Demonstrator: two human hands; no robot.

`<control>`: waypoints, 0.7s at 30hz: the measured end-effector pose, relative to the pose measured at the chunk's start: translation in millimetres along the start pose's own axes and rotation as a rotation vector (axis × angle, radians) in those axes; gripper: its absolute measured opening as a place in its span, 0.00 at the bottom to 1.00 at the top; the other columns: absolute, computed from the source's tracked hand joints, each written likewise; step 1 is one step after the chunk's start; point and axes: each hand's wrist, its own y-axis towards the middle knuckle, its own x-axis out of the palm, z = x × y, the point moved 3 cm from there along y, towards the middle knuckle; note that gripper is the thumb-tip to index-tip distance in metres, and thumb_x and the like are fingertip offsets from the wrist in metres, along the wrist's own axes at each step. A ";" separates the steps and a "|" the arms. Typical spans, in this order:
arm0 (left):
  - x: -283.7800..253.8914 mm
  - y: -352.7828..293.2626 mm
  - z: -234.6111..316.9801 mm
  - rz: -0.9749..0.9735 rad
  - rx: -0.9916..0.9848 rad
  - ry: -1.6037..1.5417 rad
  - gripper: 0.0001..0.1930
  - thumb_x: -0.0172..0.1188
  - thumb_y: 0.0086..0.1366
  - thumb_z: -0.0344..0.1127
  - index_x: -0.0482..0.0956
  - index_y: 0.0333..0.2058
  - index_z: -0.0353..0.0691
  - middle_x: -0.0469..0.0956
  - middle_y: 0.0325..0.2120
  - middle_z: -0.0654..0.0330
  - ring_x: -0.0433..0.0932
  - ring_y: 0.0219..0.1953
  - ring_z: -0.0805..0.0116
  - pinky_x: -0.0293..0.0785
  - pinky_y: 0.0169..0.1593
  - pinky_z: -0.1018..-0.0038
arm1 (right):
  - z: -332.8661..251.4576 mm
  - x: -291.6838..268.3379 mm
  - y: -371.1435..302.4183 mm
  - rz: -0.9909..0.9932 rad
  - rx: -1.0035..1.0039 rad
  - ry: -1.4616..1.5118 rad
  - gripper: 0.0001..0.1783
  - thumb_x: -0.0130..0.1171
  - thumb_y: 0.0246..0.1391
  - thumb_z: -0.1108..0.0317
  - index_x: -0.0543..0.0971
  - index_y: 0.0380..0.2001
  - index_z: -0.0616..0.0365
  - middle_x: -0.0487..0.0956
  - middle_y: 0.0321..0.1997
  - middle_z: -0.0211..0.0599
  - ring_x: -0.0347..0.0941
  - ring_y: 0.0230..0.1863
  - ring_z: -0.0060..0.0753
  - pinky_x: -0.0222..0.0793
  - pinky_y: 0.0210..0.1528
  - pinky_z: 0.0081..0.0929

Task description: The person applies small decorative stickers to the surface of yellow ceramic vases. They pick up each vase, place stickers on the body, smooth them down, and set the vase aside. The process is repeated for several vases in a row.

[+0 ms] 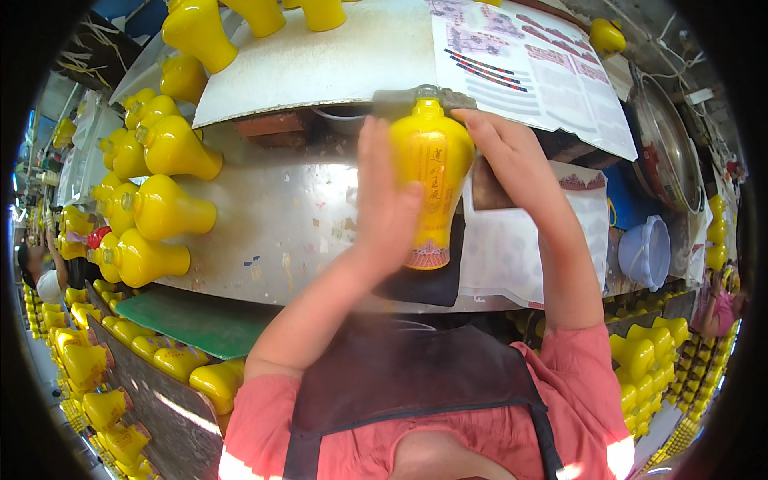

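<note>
A glossy yellow bottle (436,164) with a clear stopper, dark red lettering and a patterned band at its foot lies before me, neck pointing away. My left hand (384,200), smeared a little by motion, is stretched flat along its left side, fingers straight and palm against the glaze. At the right shoulder my right hand (500,148) grips the bottle, its fingertips close to the neck. Under the bottle's foot is a black cloth (436,290). The stopper end lies near a grey block (394,102), partly hidden by the bottle and left hand.
Plain yellow bottles (178,208) line the metal table's (272,232) left side. Decal sheets (520,72) cover the far right of a raised white board (336,60). Beside the table's right edge hangs a pale blue bucket (644,252). More bottles (640,360) stand in racks behind, on both sides.
</note>
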 end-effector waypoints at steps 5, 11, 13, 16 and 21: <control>3.0 -16.5 -8.8 -0.139 -0.151 -0.078 0.44 0.51 0.69 0.34 0.37 0.75 0.29 0.39 0.76 0.37 0.38 0.79 0.39 0.36 0.79 0.56 | 13.3 21.5 -47.4 -0.128 0.121 -0.191 0.62 0.67 0.50 0.37 0.50 0.76 0.61 0.83 0.36 0.65 0.82 0.39 0.67 0.77 0.42 0.48; 4.2 -16.9 -5.5 -0.197 -0.187 -0.032 0.47 0.55 0.70 0.39 0.33 0.74 0.26 0.37 0.75 0.33 0.38 0.78 0.36 0.37 0.79 0.55 | 31.2 31.2 -52.9 -0.132 0.076 -0.085 0.62 0.68 0.51 0.37 0.48 0.77 0.56 0.82 0.48 0.64 0.80 0.48 0.70 0.76 0.48 0.49; 5.5 -16.9 -3.6 -0.201 -0.205 0.002 0.48 0.56 0.70 0.40 0.33 0.74 0.26 0.38 0.75 0.32 0.38 0.78 0.35 0.38 0.79 0.55 | 34.5 30.6 -51.2 -0.111 -0.005 -0.045 0.61 0.68 0.52 0.40 0.47 0.77 0.55 0.82 0.47 0.65 0.81 0.45 0.70 0.76 0.46 0.49; 7.0 -16.7 -4.3 -0.202 -0.200 0.036 0.50 0.58 0.70 0.40 0.32 0.74 0.27 0.38 0.75 0.32 0.39 0.78 0.35 0.39 0.78 0.55 | 38.6 30.2 -50.9 -0.103 -0.081 0.006 0.59 0.68 0.54 0.43 0.47 0.77 0.54 0.78 0.56 0.67 0.79 0.52 0.69 0.75 0.53 0.46; 0.8 -17.0 -12.0 -0.183 -0.207 -0.176 0.48 0.52 0.74 0.48 0.29 0.76 0.33 0.46 0.75 0.37 0.48 0.77 0.42 0.47 0.76 0.59 | 41.2 31.5 -55.6 -0.137 0.017 0.251 0.55 0.67 0.55 0.50 0.49 0.77 0.55 0.75 0.63 0.65 0.74 0.64 0.62 0.68 0.65 0.40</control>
